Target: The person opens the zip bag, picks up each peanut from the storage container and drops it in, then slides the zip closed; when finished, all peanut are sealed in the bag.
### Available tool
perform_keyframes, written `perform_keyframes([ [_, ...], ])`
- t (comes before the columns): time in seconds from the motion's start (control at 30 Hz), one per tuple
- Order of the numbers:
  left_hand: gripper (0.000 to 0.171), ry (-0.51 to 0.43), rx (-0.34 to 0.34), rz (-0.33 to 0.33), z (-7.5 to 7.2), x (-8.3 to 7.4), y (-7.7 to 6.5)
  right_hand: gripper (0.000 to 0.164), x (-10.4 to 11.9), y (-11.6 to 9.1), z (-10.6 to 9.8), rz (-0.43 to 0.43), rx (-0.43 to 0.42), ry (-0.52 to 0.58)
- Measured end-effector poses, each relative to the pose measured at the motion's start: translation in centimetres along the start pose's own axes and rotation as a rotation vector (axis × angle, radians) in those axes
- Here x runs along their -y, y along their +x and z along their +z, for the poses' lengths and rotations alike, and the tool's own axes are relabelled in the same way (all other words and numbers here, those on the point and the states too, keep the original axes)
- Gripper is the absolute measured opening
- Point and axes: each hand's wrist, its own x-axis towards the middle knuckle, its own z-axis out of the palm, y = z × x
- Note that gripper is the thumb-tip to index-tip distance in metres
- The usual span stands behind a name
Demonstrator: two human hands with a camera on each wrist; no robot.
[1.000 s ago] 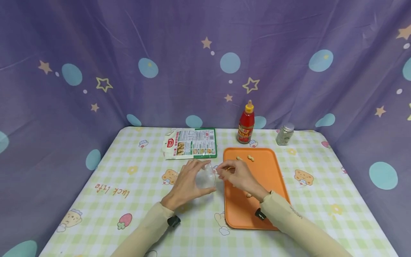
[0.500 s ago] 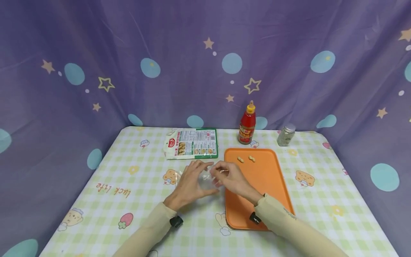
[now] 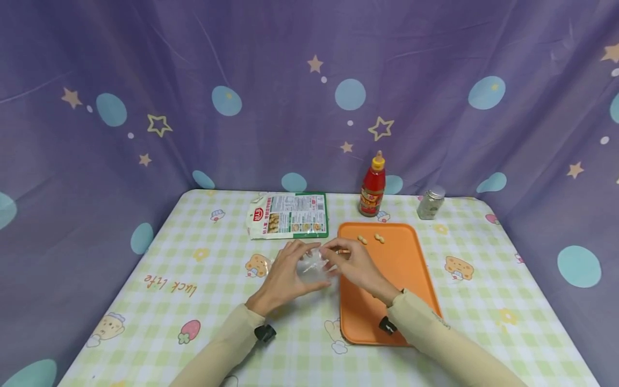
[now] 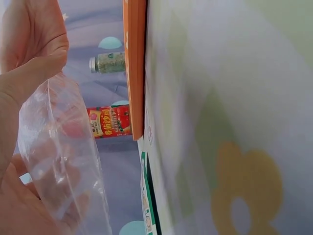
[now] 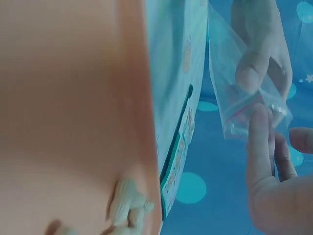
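Observation:
A clear plastic zip bag (image 3: pixel 309 267) is held upright off the table in my left hand (image 3: pixel 285 274), between thumb and fingers. Its pink zip line (image 5: pixel 242 115) shows in the right wrist view. My right hand (image 3: pixel 355 266) has come to the bag's mouth from the right; one straight finger overlaps the zip edge, while another digit stands apart from it. Through the film, fingers of my left hand (image 4: pixel 41 191) show blurred in the left wrist view. Beneath my right forearm lies an orange tray (image 3: pixel 396 274), with peanuts (image 3: pixel 379 238) near its far edge.
Behind the bag lies a white and green printed food packet (image 3: pixel 290 216). A red sauce bottle (image 3: pixel 372 188) with a yellow cap stands beyond the tray. Right of it is a small glass jar (image 3: pixel 430 203). A checked cloth (image 3: pixel 174 258) covers the table; a purple curtain hangs behind.
My right hand has moved left, from beside the bag to its mouth, uncovering the far peanuts on the tray. My left hand keeps holding the bag in nearly the same place.

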Motion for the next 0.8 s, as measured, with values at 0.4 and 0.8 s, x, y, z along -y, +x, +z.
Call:
perform_keyframes([
  [0.4,0.089,0.021,0.014,-0.022,0.0,0.3,-0.1,0.023,-1.2,1.1,-4.5,0.076,-0.123,-0.082],
  [0.8,0.095,0.036,0.026,-0.022,-0.1,0.4,0.1,0.029,-3.8,2.7,-11.2,0.070,-0.125,-0.438],
])
